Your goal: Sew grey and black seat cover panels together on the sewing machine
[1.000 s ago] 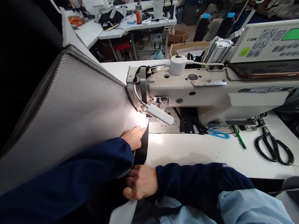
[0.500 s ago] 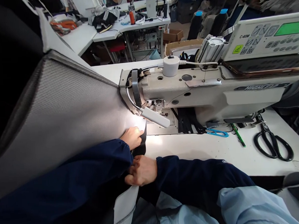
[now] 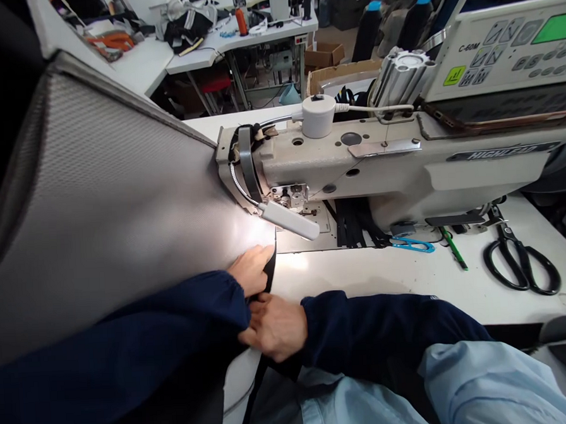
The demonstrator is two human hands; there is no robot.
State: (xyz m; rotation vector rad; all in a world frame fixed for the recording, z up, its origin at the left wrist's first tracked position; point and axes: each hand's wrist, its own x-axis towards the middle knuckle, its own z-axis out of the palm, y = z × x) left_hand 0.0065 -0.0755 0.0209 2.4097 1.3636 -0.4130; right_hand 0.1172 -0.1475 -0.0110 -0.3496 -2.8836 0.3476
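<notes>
A large grey mesh fabric panel [image 3: 134,182] spreads over the left side and runs up to the head of the sewing machine [image 3: 375,169]. Along its right edge a narrow black strip [image 3: 271,263] shows. My left hand [image 3: 250,270] lies on that edge just below the lit needle area, its fingers bent over fabric and strip. Closer to my body, my right hand [image 3: 280,328] is closed on the edge, thumb and fingers pinched together. What lies under both hands is partly hidden. The stitching point is covered by the machine's lamp [image 3: 290,220] and head.
Black-handled scissors [image 3: 520,266], a green pencil [image 3: 454,248] and blue thread snips [image 3: 412,244] lie on the white table [image 3: 362,274], right of my hands. Black straps [image 3: 352,223] hang under the machine arm. A control panel [image 3: 507,51] stands at the upper right.
The view has shifted a little. My left hand sits slightly farther from the needle area, and my right hand has moved slightly right. Less of the black strip shows between them.
</notes>
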